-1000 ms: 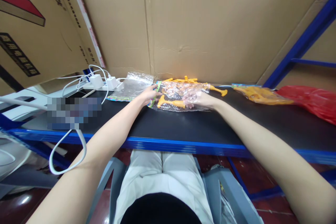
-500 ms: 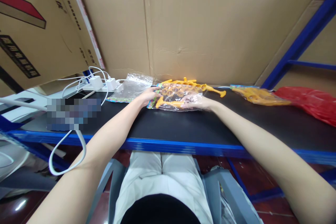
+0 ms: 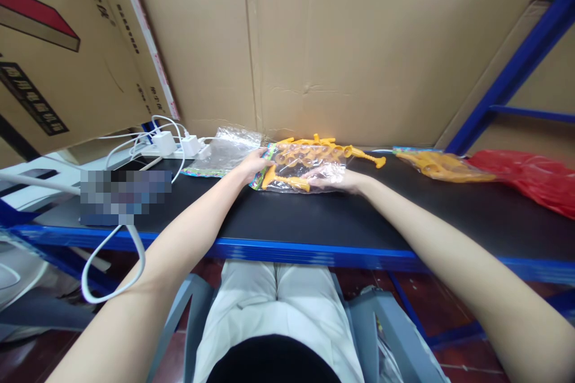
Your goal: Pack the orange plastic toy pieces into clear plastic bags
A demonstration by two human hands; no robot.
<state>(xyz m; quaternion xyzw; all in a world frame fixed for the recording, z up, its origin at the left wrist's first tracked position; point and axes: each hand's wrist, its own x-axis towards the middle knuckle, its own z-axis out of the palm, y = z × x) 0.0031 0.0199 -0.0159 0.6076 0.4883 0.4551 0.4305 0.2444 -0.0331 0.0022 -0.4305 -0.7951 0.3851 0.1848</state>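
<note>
Plastic bag (image 3: 296, 171) is lying on the table (image 3: 287, 215), a yellow piece (image 3: 286, 182) showing through it; the left hand (image 3: 253, 166) is pinching its coloured edge, while the right hand (image 3: 336, 179) is showing through the plastic, its grip too unclear to tell.

A head camera faces forward, down onto the worktop (image 3: 309, 221).

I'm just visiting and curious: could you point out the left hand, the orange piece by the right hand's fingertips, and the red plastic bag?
Left hand (image 3: 253, 164): head view, middle of the hand.
Orange piece (image 3: 288, 181): head view, on its shaft.
Red plastic bag (image 3: 527, 177): head view, its wrinkled middle.
</note>
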